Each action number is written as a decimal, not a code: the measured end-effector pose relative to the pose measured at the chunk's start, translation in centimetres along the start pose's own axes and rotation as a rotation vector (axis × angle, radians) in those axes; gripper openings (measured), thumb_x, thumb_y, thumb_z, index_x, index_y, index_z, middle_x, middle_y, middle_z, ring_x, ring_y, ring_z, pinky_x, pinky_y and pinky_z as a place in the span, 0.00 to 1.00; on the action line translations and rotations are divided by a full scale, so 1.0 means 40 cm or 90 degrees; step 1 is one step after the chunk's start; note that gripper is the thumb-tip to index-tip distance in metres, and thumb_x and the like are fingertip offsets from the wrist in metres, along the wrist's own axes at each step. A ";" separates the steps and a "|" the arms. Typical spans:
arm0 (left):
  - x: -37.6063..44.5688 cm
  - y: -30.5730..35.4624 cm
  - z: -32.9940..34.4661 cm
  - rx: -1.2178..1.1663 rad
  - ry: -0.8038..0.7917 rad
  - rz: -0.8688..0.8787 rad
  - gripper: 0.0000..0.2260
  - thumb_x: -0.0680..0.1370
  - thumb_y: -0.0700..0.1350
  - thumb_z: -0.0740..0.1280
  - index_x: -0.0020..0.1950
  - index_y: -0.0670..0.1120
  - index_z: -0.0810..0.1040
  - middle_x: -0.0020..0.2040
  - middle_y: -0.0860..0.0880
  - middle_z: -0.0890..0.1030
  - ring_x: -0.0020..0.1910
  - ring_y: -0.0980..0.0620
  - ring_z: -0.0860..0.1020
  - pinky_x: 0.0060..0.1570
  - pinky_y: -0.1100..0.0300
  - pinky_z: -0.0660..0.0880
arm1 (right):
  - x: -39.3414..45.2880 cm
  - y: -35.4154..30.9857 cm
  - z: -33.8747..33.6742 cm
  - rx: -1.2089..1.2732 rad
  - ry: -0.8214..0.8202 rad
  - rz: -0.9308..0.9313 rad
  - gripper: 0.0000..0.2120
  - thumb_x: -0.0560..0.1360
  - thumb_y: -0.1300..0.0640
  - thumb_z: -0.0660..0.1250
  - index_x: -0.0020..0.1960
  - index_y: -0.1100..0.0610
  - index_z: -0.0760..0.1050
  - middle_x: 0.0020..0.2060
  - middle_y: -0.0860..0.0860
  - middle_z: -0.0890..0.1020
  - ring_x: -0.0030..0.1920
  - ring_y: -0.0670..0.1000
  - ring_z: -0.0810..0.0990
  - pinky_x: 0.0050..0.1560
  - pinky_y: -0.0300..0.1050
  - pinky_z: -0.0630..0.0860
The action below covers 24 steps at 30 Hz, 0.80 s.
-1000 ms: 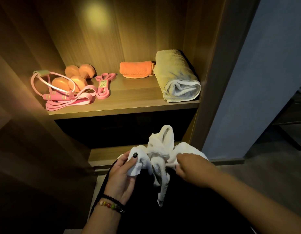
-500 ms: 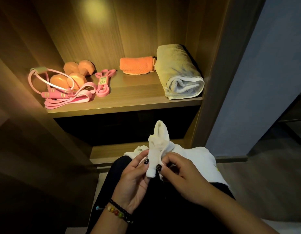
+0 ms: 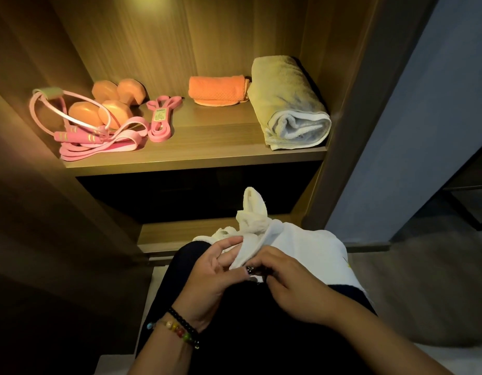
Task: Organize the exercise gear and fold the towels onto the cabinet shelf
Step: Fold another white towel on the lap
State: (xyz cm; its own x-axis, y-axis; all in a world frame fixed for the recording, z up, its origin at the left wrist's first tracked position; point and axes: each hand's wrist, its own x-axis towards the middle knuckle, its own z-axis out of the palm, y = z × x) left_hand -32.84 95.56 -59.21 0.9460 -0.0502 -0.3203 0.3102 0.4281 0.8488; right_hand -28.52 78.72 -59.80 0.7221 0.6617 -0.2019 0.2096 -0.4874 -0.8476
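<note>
a: where is the white towel [image 3: 264,234] now?

b: it is bunched up on the person's lap, right below the cabinet shelf [image 3: 196,155]. one end sticks up like a little ear. the rest spreads off to the right over the knee.

a: and the hands?

b: both are on it. the left hand [image 3: 212,277] pinches a fold with curled fingers [image 3: 229,257]. the right hand [image 3: 291,282] grips the near edge, fingers curled in. the hands almost touch each other, so neither one is nearer.

a: which way does it have to go?

b: i think up and away from the person, onto the shelf. but it is not flat yet, so it looks like it needs folding first.

a: is there room up there?

b: there is a bare patch in the middle front. the rolled towel [image 3: 291,104] lies on the right, long way front to back. the orange cloth [image 3: 216,89] sits at the back, touching it. on the left are the orange dumbbells [image 3: 115,104], the pink bands [image 3: 160,119] and a pink jump rope [image 3: 72,136], all close together.

a: anything in the way?

b: just the shelf's front edge, i guess.
</note>
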 end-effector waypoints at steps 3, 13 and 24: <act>0.013 -0.019 0.003 0.112 0.056 0.033 0.24 0.72 0.25 0.68 0.64 0.43 0.71 0.53 0.44 0.84 0.51 0.44 0.83 0.47 0.54 0.81 | 0.010 0.010 -0.002 0.141 0.028 0.075 0.21 0.78 0.72 0.56 0.50 0.50 0.80 0.52 0.45 0.80 0.54 0.45 0.78 0.58 0.31 0.74; 0.034 -0.036 0.006 0.363 0.112 0.147 0.17 0.66 0.33 0.66 0.46 0.53 0.71 0.46 0.49 0.85 0.44 0.39 0.82 0.40 0.49 0.77 | 0.078 0.028 -0.075 -0.122 0.117 -0.029 0.19 0.71 0.66 0.67 0.52 0.44 0.67 0.59 0.42 0.68 0.60 0.42 0.70 0.56 0.28 0.70; 0.158 0.259 0.096 0.767 0.040 0.530 0.12 0.65 0.36 0.66 0.40 0.52 0.69 0.34 0.55 0.76 0.33 0.57 0.74 0.33 0.67 0.69 | 0.233 -0.084 -0.255 -0.055 0.125 -0.140 0.14 0.61 0.51 0.73 0.43 0.52 0.74 0.41 0.46 0.81 0.44 0.46 0.80 0.48 0.52 0.78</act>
State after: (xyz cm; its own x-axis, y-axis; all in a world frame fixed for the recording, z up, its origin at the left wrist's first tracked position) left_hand -23.26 96.20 -50.80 0.8915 -0.1189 0.4372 -0.3925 -0.6846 0.6142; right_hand -15.77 80.70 -53.84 0.7650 0.6380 0.0882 0.4244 -0.3962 -0.8142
